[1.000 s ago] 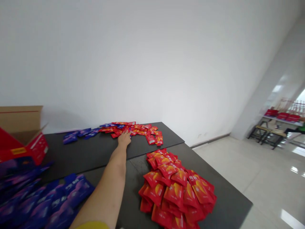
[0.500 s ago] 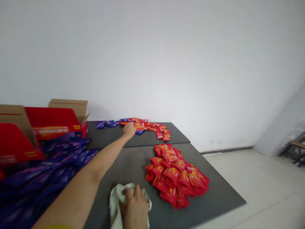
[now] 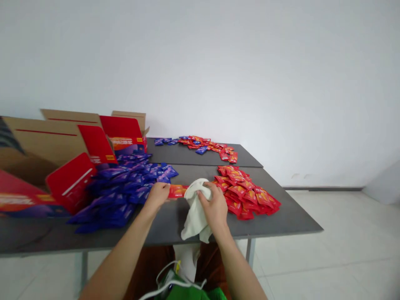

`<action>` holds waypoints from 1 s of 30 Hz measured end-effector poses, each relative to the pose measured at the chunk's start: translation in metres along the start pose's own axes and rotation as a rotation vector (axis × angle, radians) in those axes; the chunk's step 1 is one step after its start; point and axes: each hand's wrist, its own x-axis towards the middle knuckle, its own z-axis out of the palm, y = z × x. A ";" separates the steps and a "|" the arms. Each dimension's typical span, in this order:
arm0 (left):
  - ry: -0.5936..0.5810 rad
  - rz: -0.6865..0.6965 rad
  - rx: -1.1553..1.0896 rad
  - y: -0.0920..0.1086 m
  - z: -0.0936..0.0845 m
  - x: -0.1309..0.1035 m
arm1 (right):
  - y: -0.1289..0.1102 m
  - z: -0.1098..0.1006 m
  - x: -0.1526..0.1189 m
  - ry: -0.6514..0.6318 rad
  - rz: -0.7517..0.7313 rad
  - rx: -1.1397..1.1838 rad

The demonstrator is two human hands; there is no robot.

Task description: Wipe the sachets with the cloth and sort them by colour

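My left hand [image 3: 158,194] is closed on the left end of a red packet [image 3: 177,191] above the dark table. The packet's other end goes under a white cloth [image 3: 196,214], which my right hand [image 3: 215,203] grips between thumb and fingers. Just right of my right hand lies a pile of red packets [image 3: 250,193]. To the left of my left hand a large heap of blue packets [image 3: 115,196] spreads over the table.
Open red cardboard boxes [image 3: 125,143] stand along the left. Scattered red and blue packets [image 3: 215,146] lie on the table's far part, near the wall. The table's front edge [image 3: 281,234] runs before my legs.
My left hand has come back from the far packets with a red packet. My right hand has lifted the cloth to it. The view has shifted, showing more boxes and my lap.
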 end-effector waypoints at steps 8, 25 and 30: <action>-0.253 -0.404 -0.473 -0.019 -0.005 -0.046 | -0.045 0.011 -0.012 -0.052 -0.273 -0.023; -0.147 -0.459 -0.591 -0.036 0.001 -0.054 | -0.011 0.084 0.000 -0.256 -0.076 -0.495; -0.205 -0.402 -0.604 -0.040 -0.001 -0.055 | -0.026 0.081 -0.027 -0.387 -0.417 -0.344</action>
